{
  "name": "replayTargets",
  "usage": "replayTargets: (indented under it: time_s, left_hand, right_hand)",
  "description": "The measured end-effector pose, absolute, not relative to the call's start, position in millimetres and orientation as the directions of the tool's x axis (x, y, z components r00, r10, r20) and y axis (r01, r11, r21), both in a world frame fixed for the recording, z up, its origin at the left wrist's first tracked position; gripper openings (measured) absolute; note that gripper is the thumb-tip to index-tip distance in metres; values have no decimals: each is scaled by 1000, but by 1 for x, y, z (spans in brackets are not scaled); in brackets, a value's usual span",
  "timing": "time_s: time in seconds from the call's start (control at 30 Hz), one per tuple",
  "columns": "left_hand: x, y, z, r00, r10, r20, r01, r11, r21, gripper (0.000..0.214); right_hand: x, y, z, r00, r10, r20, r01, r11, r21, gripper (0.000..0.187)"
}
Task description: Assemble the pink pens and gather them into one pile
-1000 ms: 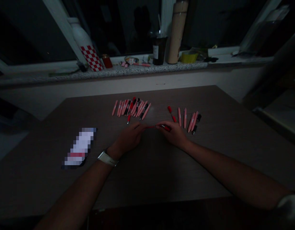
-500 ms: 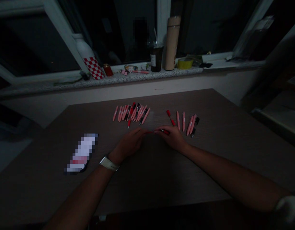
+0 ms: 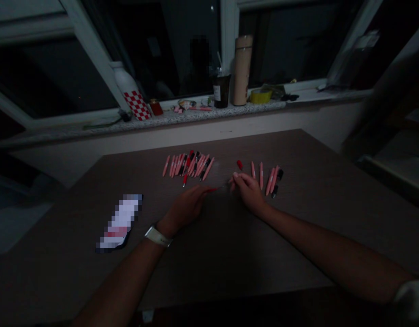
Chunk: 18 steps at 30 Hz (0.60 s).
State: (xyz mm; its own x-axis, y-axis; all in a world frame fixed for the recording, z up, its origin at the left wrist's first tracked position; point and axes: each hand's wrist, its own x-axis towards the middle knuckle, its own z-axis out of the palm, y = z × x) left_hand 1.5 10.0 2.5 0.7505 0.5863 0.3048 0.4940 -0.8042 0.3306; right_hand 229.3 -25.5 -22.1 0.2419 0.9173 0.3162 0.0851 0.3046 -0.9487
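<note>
My left hand [image 3: 186, 206], with a watch on its wrist, is closed around a red pen piece whose tip [image 3: 213, 189] pokes out to the right. My right hand [image 3: 247, 190] is curled shut just to the right of it, a small gap between the two; what it holds is hidden. A heap of several pink, red and black pens [image 3: 190, 164] lies beyond my left hand. A smaller row of pink pens [image 3: 263, 175], with a red one [image 3: 239, 164] and a black one [image 3: 276, 181], lies beyond my right hand.
All this sits on a dark wooden table [image 3: 209, 254]. A blurred flat item [image 3: 120, 222] lies at the left. The windowsill behind holds a checked white bottle [image 3: 130, 93], a dark cup [image 3: 221, 90], a tall tan cylinder [image 3: 242, 70] and a tape roll [image 3: 261, 96].
My hands, joined on one red pen before, have drawn slightly apart. My right hand has lifted toward the right row. The view has tilted up a little.
</note>
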Motion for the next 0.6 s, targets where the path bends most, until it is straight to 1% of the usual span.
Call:
replayTargets:
  time_s: [0.1,0.2,0.37,0.6]
  left_hand:
    - [1,10,2,752,587,298,491,-802,341,33]
    - [1,10,1,751,594,289,501,-797,337,32]
    - [1,8,3,762,585,277,498,-803,328,32]
    - [1,8,3,764,584,273,504,-805,312,34]
  right_hand:
    - [229,-19,-27,256,948,188,-146,230,-962,46]
    - [230,-13,-32,245,960,133,-282,201,-938,48]
    - [232,-11,-33,245,968,60,-365,149,-919,48]
    - [232,-13,-31,209,977,50,-418,136,-898,44]
